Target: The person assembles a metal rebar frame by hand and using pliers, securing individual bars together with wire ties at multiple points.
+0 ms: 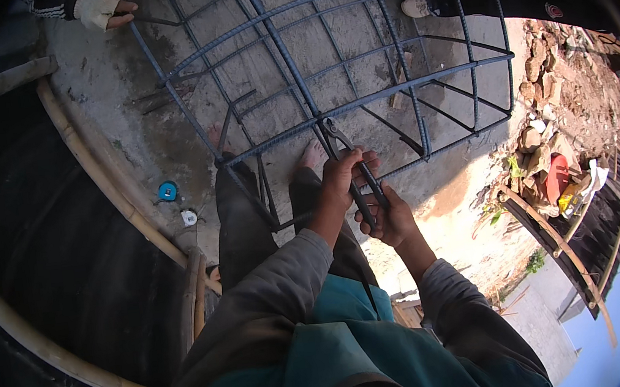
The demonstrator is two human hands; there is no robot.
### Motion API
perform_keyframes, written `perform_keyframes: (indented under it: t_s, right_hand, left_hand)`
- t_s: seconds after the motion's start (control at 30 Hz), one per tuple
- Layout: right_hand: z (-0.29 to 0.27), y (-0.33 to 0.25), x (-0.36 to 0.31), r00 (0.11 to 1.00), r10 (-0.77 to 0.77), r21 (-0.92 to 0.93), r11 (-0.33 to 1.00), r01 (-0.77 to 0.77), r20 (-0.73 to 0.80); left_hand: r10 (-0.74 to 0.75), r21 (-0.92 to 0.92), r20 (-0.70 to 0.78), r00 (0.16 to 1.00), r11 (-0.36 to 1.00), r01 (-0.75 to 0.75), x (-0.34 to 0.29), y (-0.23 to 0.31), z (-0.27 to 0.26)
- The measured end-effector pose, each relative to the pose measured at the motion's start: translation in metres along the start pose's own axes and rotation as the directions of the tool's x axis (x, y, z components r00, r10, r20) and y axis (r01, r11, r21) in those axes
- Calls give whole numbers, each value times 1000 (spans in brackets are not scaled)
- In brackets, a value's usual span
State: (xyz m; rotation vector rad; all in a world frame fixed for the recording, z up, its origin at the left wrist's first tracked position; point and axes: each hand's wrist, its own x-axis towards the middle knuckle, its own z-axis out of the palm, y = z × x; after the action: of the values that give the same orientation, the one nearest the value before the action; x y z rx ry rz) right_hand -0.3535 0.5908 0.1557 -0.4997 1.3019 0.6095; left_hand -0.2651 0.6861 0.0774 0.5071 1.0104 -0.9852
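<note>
Head view: grasping dark nippers two-handed, with left grip higher on the tool and right grip near its lower ends. Pointing lengthwise up and slightly left, toward a bar crossing on the rebar cage, just beyond the left grip and farther from the right.

1. Grey concrete floor, stained; sunlit toward right.
2. Blue, roundish tape measure on it, left of wearer's legs; small white object nearby, kind unclear.
3. Wearer's bare foot planted; another person's pale shoe farther off.
4. Rebar cage overhead of concrete; contact unclear.
</note>
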Motion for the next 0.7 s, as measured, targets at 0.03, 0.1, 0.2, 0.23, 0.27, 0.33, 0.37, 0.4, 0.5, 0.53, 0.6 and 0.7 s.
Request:
perform_keyframes:
  t_s: [0.03, 0.1, 0.2, 0.23, 0.27, 0.33, 0.37, 0.4, 0.5, 0.53, 0.6, 0.7]
  right_hand:
    - [3, 11, 5, 998, -26, -62, 998, 22, -56]
    - [2, 22, 10, 914, -377, -446, 851, 277, -152]
    - [12, 12, 3, 674, -724, -842, 264, 470, 149]
    - [13, 4, 0, 601, -755, -884, 63, 462, 261]
    - [9, -3, -4, 777, -606, -748, 433, 502, 171]
    - [-2, -14, -13, 965, -177, -228, 949, 219, 193]
    - [-1, -17, -12, 959, -121, -42, 990, 137, 255]
    - [3, -9, -8, 968, -141, -244, 951, 190, 207]
    - [10, 23, 22, 902, -418, -785, 521, 336, 109]
    - [8, 21, 22, 906, -420, -689, 643, 334, 48]
    - [7, 14, 16, 917, -391, -442, 838, 321, -76]
    - [-5, -15, 19, 752, -658, -832, 394, 391, 41]
  left_hand:
    - [21, 52, -57, 998, 998, -18, 2, 2, -1]
    - [57, 159, -167, 984, 987, -30, 6, -3, -1]
    - [178, 527, -283, 942, 850, -2, 25, -13, 12]
    - [262, 604, -264, 928, 795, -52, 26, -15, 11]
    - [273, 548, -246, 930, 830, -99, 23, -17, 6]
    - [286, 444, -193, 939, 879, -176, -1, -8, 2]
    - [280, 397, -150, 948, 895, -202, -9, 0, 5]
    - [281, 478, -146, 948, 859, -181, -9, 1, -8]
    - [278, 671, -167, 946, 735, -97, 2, 2, -39]
    - [290, 639, -156, 944, 759, -127, 1, -2, -39]
    - [310, 573, -138, 941, 800, -180, -2, -11, -35]
    - [226, 127, -63, 972, 968, -216, -9, -20, -8]
